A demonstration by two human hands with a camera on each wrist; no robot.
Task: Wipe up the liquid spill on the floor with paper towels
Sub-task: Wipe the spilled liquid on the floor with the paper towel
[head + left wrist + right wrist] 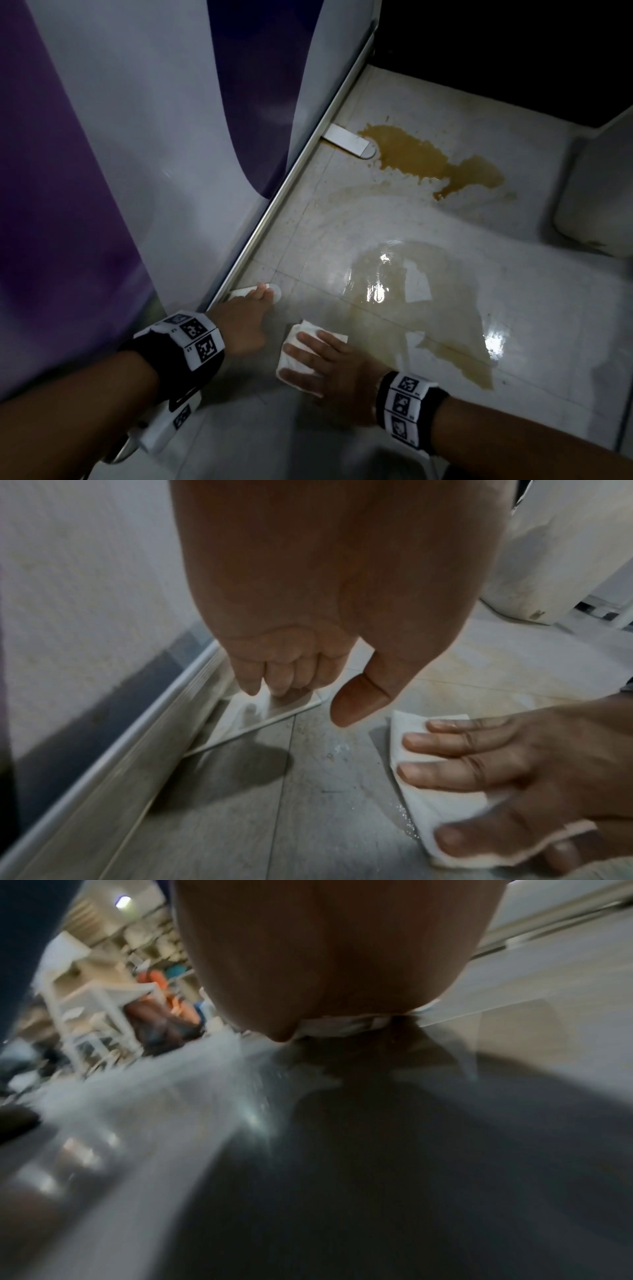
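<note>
A brown liquid spill (428,161) pools on the pale tiled floor (513,325) at the far side. A thinner wet film (421,287) shines nearer to me. My right hand (322,363) lies flat on a folded white paper towel (298,342), its straight fingers pressing it to the floor at the film's near-left edge. The left wrist view shows the same right hand (496,772) on the paper towel (421,796). My left hand (243,318) holds nothing; its fingertips (277,680) rest on a small metal foot plate (274,294) by the panel's base. The right wrist view is blurred.
A tall white and purple panel (137,154) stands at the left, with a metal rail (291,185) along its bottom. A second metal foot plate (349,141) touches the brown puddle. A white container (599,192) stands at the right. The space beyond is dark.
</note>
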